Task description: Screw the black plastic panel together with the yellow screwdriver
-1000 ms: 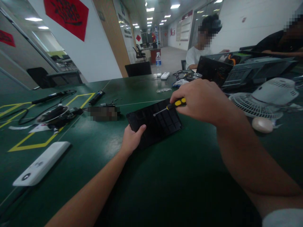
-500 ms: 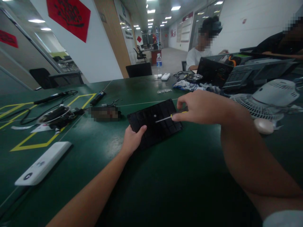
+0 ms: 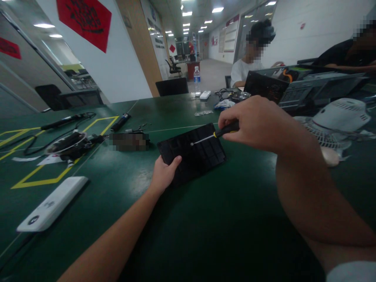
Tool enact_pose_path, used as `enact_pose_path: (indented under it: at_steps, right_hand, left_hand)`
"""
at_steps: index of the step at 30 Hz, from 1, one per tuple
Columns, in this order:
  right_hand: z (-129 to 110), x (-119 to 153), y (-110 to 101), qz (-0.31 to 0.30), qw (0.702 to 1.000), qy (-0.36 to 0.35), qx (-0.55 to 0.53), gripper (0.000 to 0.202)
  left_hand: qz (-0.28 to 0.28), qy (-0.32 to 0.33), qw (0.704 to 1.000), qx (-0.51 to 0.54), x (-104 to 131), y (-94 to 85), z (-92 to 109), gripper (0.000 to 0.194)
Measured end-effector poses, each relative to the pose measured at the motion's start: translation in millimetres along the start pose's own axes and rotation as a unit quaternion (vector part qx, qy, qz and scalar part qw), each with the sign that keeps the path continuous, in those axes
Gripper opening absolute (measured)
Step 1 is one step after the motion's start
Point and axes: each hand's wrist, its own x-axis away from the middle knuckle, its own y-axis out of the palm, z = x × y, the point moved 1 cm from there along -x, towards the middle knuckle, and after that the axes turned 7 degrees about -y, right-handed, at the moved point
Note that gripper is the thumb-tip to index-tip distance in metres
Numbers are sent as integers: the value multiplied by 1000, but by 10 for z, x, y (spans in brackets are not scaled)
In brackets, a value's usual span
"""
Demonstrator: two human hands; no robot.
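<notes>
My left hand (image 3: 165,172) grips the near left corner of a flat black rectangular panel (image 3: 202,154), thumb on top and fingers hidden beneath. The panel is tilted above or on the green table; I cannot tell whether its far edge touches it. In my right hand (image 3: 246,123) is a screwdriver (image 3: 205,138) with a black and yellow handle and a thin metal shaft. Its tip meets a small round silvery spot (image 3: 192,144), like a screw head, near the panel's middle.
A pixelated block-like object (image 3: 129,141) lies left of the panel, near a black cylinder (image 3: 120,122) and a cabled device (image 3: 69,145). A white power strip (image 3: 53,203) is at lower left. To the right are a white fan (image 3: 340,113) and an open computer case (image 3: 305,90); two people sit beyond.
My right hand has risen and turned, bringing the screwdriver's handle into view. The tip has shifted up and left onto the silvery spot. My left hand and the panel stay nearly still.
</notes>
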Motion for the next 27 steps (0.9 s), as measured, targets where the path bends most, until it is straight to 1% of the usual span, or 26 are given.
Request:
enact_pose_path:
  at_steps: [4,9,13,19,22,27]
  right_hand:
    - [-49,-42,29,-16,1000,16,19,17]
    - [-95,-63,46,-13,999,13,41,21]
    - [-87,-68,79,-13,999,19,35,24]
    - [-58,-80,119,-5,999,27,36,24]
    - [-58,-84,127,-17,999,36,30,26]
    - [-63,-76,126,-19,997,58,39,25]
  left_hand:
    - [1,4,1000,-14,3,-3,16,53]
    - [-9,15,1000,-7,1,1,21,52]
    - [1,9,1000,-4,13,4,36,49]
    - [-1,9,1000,-11,25,12,67,47]
    - [-5,14,1000,-10,16,12,56,47]
    - [2,5,1000,-5,3,2,21,49]
